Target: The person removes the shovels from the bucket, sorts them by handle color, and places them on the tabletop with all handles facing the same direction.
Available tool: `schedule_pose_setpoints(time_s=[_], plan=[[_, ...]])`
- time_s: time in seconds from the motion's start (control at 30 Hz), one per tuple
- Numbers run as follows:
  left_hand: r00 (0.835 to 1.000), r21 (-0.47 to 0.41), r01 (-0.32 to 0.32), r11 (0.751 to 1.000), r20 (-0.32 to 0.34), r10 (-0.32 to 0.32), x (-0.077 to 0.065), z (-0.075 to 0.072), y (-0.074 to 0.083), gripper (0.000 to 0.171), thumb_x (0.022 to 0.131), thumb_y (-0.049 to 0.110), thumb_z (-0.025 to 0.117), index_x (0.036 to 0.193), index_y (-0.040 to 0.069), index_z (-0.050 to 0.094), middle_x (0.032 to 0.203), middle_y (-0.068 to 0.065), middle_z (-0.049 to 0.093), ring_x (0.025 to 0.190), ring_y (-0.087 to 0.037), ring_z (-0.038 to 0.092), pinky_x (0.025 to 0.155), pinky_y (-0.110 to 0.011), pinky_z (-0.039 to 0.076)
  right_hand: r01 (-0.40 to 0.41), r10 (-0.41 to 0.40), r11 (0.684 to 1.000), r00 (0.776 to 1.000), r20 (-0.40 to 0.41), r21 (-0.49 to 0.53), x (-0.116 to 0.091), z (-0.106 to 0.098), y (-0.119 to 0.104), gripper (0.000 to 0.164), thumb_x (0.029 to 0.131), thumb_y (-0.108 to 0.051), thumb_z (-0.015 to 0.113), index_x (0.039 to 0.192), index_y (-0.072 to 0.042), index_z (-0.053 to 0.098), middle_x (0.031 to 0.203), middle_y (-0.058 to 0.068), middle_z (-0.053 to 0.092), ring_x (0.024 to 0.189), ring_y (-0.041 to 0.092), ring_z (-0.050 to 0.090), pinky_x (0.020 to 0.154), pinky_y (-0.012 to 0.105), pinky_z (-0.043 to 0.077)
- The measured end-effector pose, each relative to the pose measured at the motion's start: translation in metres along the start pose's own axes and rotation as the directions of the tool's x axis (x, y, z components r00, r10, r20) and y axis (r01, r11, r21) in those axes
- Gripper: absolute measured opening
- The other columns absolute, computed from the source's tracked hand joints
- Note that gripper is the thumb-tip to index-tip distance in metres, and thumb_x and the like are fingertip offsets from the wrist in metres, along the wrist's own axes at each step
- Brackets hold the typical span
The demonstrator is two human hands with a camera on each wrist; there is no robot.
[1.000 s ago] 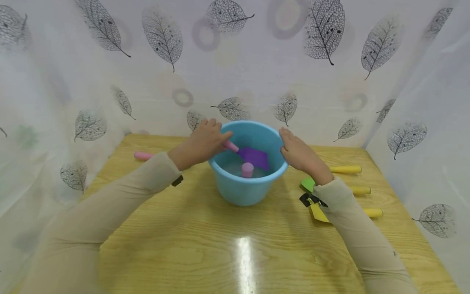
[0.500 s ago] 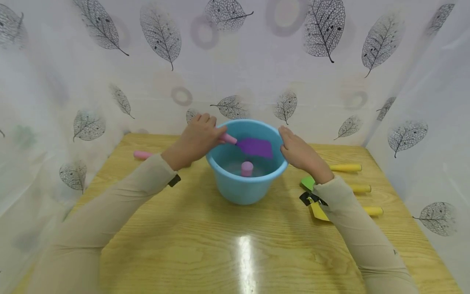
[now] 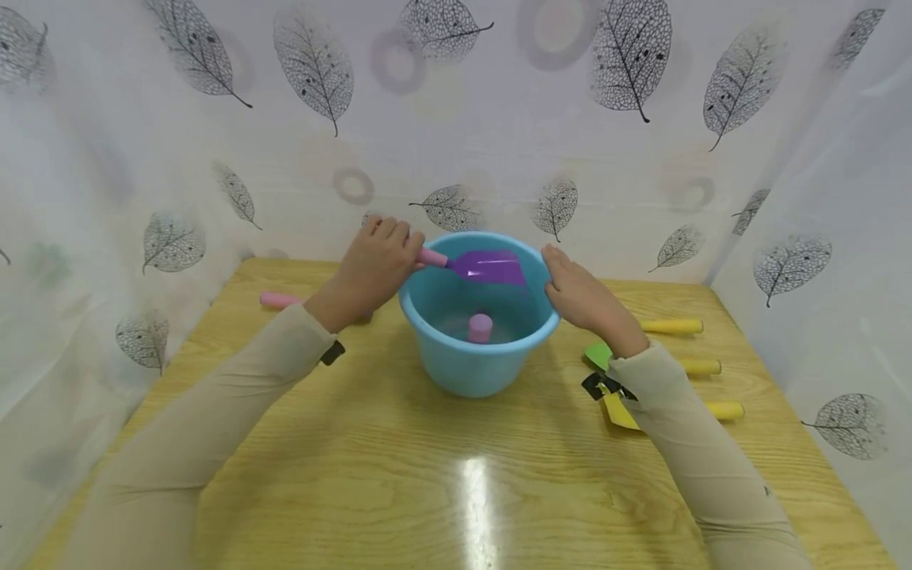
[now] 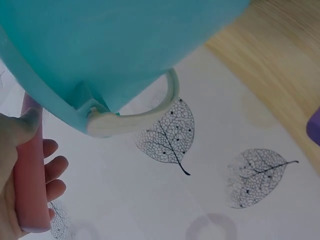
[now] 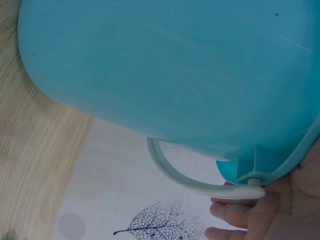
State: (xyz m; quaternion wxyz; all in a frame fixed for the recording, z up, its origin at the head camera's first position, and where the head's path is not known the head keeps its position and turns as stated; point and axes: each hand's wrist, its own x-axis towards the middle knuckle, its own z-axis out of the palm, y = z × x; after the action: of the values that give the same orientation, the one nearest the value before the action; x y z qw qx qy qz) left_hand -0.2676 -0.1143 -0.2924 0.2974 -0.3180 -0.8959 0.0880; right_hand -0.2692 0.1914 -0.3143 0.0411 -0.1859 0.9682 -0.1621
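Note:
My left hand (image 3: 374, 265) grips the pink handle of a toy shovel (image 3: 488, 267). Its flat purple blade hangs over the opening of a light blue bucket (image 3: 473, 368). In the left wrist view, fingers and thumb wrap the pink handle (image 4: 31, 175) just beyond the rim. At the opposite side, my right hand (image 3: 587, 297) holds the bucket's rim, thumb toward the inside. In the right wrist view, the fingers (image 5: 232, 212) lie outside the wall near the white carrying handle (image 5: 200, 185). A pink rounded handle end (image 3: 480, 328) sticks up inside the bucket.
To the left, partly behind my left arm, lies another pink handle (image 3: 278, 300). Several yellow-handled toy tools (image 3: 671, 326), with a green blade (image 3: 597, 355) and a yellow blade (image 3: 618, 412), lie at right. A leaf-patterned curtain (image 3: 484, 142) surrounds the wooden table (image 3: 399, 475).
My left hand has moved up and left, raising the shovel's purple blade from low inside the bucket to near rim height. The right hand stays at the rim.

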Motion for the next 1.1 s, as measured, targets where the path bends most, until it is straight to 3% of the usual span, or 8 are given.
schedule_pose_setpoints(time_s=[0.3,0.53,0.63,0.83,1.1], plan=[[0.996,0.079,0.012,0.997,-0.088,-0.005,-0.005,0.001,-0.011,0.034,0.086,0.033,0.065,0.094,0.0,0.061,0.093,-0.014,0.067,0.092,-0.029,0.062,0.094,-0.042,0.047,0.004,-0.004,1.0,1.0,-0.011,0.002,0.0,-0.002,0.0,0.061,0.095,-0.014,0.027,0.149,0.004,0.005,0.157,0.021,0.006,0.146,0.035,0.005,0.119,0.05,0.012],[0.986,0.037,0.016,0.999,-0.164,-0.01,-0.012,0.003,-0.023,0.034,0.088,0.029,0.062,0.098,-0.003,0.06,0.103,-0.017,0.065,0.102,-0.032,0.058,0.106,-0.044,0.039,0.004,-0.004,1.0,1.0,0.003,-0.013,0.0,-0.004,0.0,0.06,0.096,-0.014,0.026,0.149,0.003,0.004,0.157,0.021,0.005,0.146,0.035,0.005,0.119,0.05,0.01],[0.984,0.01,0.024,1.0,-0.176,-0.022,-0.015,0.002,-0.027,0.033,0.089,0.027,0.062,0.1,-0.003,0.06,0.105,-0.017,0.065,0.103,-0.032,0.059,0.102,-0.043,0.042,0.001,-0.001,1.0,1.0,0.012,-0.01,0.0,-0.005,0.0,0.06,0.096,-0.013,0.025,0.149,0.002,0.003,0.158,0.02,0.004,0.146,0.035,0.004,0.119,0.05,0.009],[0.98,0.019,0.034,0.999,-0.196,-0.029,-0.025,0.006,-0.034,0.031,0.089,0.027,0.062,0.097,-0.003,0.057,0.096,-0.018,0.066,0.089,-0.033,0.061,0.079,-0.043,0.05,0.002,-0.002,1.0,1.0,0.006,0.009,0.0,-0.004,0.001,0.061,0.096,-0.014,0.025,0.149,0.002,0.002,0.158,0.02,0.004,0.147,0.035,0.004,0.119,0.051,0.009],[0.976,0.042,0.075,0.996,-0.207,-0.064,-0.044,0.01,-0.043,0.03,0.088,0.026,0.064,0.093,-0.002,0.055,0.085,-0.018,0.062,0.079,-0.035,0.059,0.072,-0.043,0.049,0.001,-0.001,1.0,1.0,0.009,0.019,-0.002,-0.001,-0.001,0.061,0.095,-0.013,0.025,0.149,0.003,0.002,0.158,0.02,0.004,0.146,0.035,0.004,0.119,0.051,0.009]])
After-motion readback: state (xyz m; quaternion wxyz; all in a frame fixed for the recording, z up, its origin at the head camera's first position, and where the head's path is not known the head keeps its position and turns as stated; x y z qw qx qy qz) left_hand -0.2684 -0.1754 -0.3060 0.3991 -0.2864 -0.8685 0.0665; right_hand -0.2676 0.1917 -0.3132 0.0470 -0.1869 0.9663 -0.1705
